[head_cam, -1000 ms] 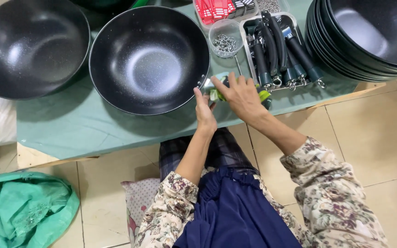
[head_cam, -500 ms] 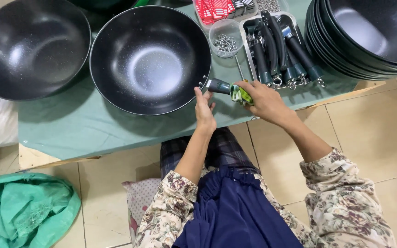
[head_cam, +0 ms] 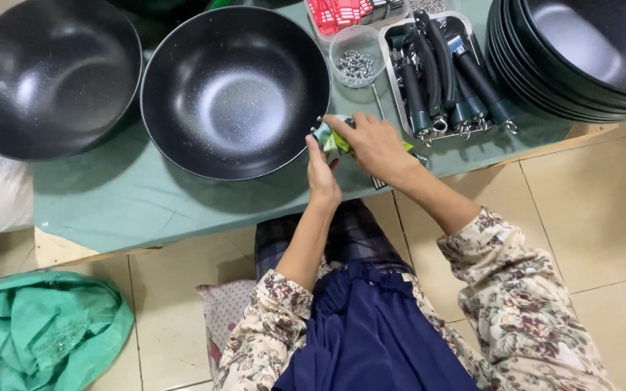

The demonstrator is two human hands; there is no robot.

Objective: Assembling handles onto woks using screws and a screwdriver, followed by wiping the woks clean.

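Note:
A black speckled wok (head_cam: 235, 90) without a handle sits on the green-covered table (head_cam: 132, 199) in front of me. At its near right rim my left hand (head_cam: 322, 177) holds a handle piece wrapped in green and clear plastic (head_cam: 330, 137). My right hand (head_cam: 374, 145) covers the same piece from the right, fingers closed on it and pressing it toward the wok's rim. Most of the handle is hidden under my hands.
A second handleless wok (head_cam: 45, 76) lies at far left. A stack of black woks (head_cam: 581, 54) stands at far right. A metal tray of dark handles (head_cam: 447, 69), a clear cup of screws (head_cam: 356, 61) and a red-and-white packet (head_cam: 342, 11) sit behind my hands. Green cloth (head_cam: 41, 329) lies on the tiled floor.
My right hand moved from the table edge, picked up the wrapped handle, then carried it left to the wok's rim. My left hand stayed beside the rim.

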